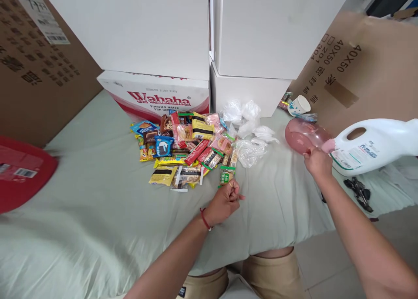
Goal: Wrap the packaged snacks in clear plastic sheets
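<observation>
My left hand [225, 201], with a red cord at the wrist, has its fingers curled in and nothing visible in them. It rests on the pale green cloth at the lower edge of a green-ended snack packet [226, 176]. That packet belongs to a pile of small wrapped snacks [189, 144] in yellow, red, blue and brown. My right hand [318, 163] is closed on the near side of a pink, see-through, rounded plastic thing [305, 136] whose exact kind I cannot make out. Between the hands and farther back lie crumpled clear plastic bags [250, 131].
A white detergent bottle [369, 146] lies right of my right hand, near black crumpled plastic [359, 193]. A paper cup [298, 105] is behind. A Wahaha carton [156, 94], white boxes [254, 92] and brown cardboard [375, 64] stand around. A red object [24, 173] sits left.
</observation>
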{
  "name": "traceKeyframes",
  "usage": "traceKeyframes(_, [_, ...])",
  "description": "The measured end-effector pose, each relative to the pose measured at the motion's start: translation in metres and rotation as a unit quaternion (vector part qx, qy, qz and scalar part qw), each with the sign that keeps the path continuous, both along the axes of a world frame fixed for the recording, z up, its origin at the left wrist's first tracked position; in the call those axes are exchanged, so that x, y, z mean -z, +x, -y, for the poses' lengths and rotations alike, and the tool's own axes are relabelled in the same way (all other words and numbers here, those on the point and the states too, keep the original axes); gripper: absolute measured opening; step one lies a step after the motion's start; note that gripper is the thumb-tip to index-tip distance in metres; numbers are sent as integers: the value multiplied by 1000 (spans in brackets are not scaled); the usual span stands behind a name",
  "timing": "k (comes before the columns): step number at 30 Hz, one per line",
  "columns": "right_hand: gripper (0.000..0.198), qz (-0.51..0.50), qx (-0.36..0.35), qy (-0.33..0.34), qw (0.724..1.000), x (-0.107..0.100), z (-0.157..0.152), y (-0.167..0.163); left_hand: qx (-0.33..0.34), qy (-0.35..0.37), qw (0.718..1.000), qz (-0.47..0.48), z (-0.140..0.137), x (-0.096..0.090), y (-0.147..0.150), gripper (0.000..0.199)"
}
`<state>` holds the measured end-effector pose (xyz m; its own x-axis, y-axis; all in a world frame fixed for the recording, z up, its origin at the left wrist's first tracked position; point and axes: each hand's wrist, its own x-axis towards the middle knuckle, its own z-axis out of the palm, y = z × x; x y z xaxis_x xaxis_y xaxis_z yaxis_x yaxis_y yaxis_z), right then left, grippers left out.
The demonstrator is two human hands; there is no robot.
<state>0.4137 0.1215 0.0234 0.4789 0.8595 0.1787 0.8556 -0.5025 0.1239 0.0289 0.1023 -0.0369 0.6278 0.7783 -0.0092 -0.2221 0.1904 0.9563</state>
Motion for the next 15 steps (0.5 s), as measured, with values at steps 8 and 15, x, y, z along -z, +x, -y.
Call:
traceKeyframes(8, [30, -14, -58, 73, 996, 17, -62, 47, 13, 2, 1000, -4, 3, 3, -4, 32])
traceKeyframes(15, [27, -37, -79, 102, 991, 19, -129, 66, 28, -59, 998, -25, 6, -1, -5, 57])
